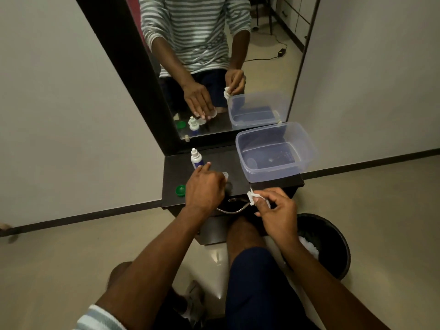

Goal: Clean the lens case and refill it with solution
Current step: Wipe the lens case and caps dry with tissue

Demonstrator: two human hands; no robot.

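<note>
Two hands work over the dark table [171, 184] at the middle of the frame. The left hand [204, 189] lies palm down on the table top, its fingers spread and reaching toward the upper right; the clear lens case [225, 175] shows just past its fingertips, mostly covered by them, and whether the fingers press it or only rest on it I cannot tell. The right hand [277, 214] hovers off the front edge of the table, lower right of the case and well apart from it, with thumb and fingers curled to pinch a small white tissue [252, 196] that sticks out at the upper left of the hand.

Just above the left hand stands a small white solution bottle [195, 159], upright, its nozzle bare. A green cap [180, 190] lies on the table to the left of that hand, near the front edge. A clear plastic tub [307, 148] sits on the right end of the table, above the right hand. A black bin [333, 246] with white waste inside stands on the floor at the lower right, beneath the right forearm. Behind the table a mirror [262, 55] reflects the hands, bottle and tub.
</note>
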